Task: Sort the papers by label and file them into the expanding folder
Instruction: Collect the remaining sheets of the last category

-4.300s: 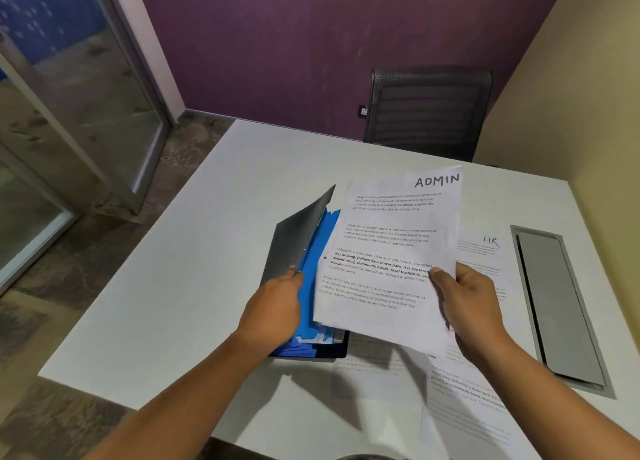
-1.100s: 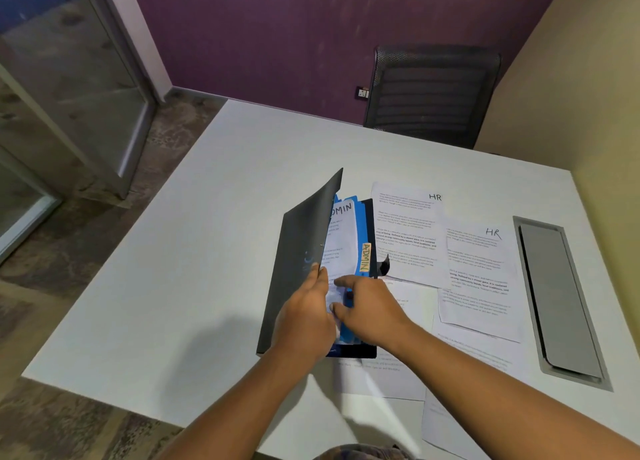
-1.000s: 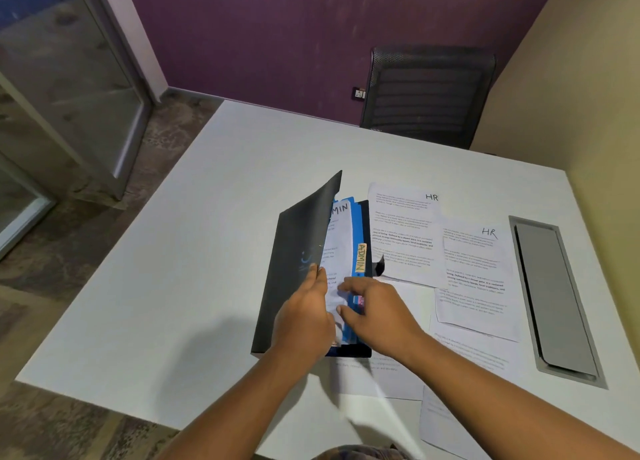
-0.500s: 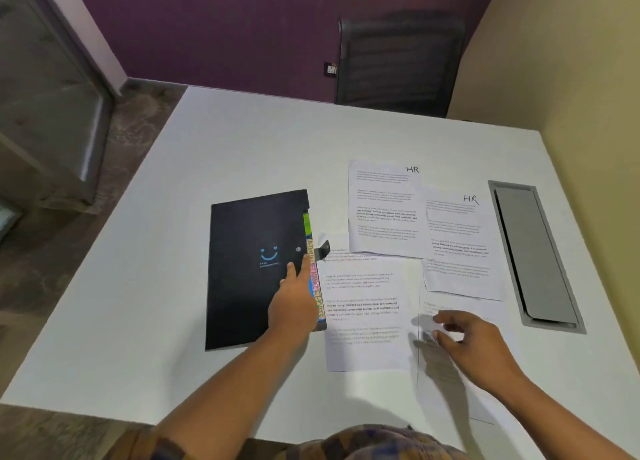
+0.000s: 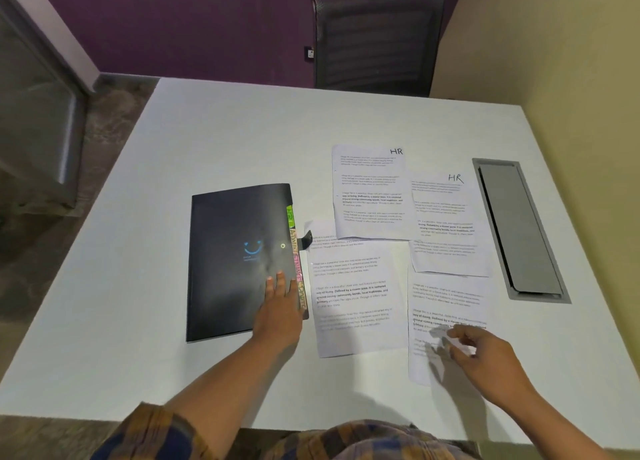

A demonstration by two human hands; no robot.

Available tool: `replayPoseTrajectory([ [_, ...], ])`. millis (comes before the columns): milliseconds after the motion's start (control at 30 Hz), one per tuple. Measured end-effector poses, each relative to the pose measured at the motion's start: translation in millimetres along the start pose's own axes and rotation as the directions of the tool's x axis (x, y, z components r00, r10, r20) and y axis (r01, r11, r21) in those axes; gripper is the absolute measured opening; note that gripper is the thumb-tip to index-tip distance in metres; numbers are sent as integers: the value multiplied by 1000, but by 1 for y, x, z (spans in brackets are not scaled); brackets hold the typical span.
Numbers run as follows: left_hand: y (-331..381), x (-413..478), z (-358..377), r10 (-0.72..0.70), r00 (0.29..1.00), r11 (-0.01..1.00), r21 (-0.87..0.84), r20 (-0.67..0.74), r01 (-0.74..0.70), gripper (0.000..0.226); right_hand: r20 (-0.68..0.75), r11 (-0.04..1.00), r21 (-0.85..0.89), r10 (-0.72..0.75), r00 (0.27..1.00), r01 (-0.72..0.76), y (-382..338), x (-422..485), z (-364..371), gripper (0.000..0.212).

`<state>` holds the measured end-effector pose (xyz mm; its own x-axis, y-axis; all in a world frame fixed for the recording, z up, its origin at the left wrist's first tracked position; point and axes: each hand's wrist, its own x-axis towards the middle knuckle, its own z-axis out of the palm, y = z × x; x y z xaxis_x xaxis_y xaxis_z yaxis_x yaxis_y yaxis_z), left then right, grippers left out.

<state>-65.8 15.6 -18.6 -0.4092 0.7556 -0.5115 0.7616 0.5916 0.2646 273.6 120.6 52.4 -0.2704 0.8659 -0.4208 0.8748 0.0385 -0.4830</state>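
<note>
white desk: my left hand (image 5: 281, 307) flat on folder (image 5: 239, 262); right hand (image 5: 485, 357) open, empty, over thin floppy paper (image 5: 446, 307), best lifted by its edge.

Black expanding folder (image 5: 235, 262) with blue smiley; green, orange and pink tabs (image 5: 296, 262) at its 3 o'clock edge. White papers (image 5: 356, 297), white worktop (image 5: 138, 286), purple wall (image 5: 207, 20).

Bare forearms, a rolled plaid sleeve (image 5: 152, 435) in brown, orange and navy, matching shirt front (image 5: 363, 440).
</note>
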Motion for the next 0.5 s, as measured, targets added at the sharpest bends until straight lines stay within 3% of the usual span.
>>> replayPoseTrajectory([
  [333,-15,0,-8,129,986,970,191,108,-148,68,130,994,7,-111,985,111,21,26,-15,6],
  [500,-26,5,-23,165,957,954,207,240,-216,69,157,989,-14,-142,977,146,33,38,-31,29],
])
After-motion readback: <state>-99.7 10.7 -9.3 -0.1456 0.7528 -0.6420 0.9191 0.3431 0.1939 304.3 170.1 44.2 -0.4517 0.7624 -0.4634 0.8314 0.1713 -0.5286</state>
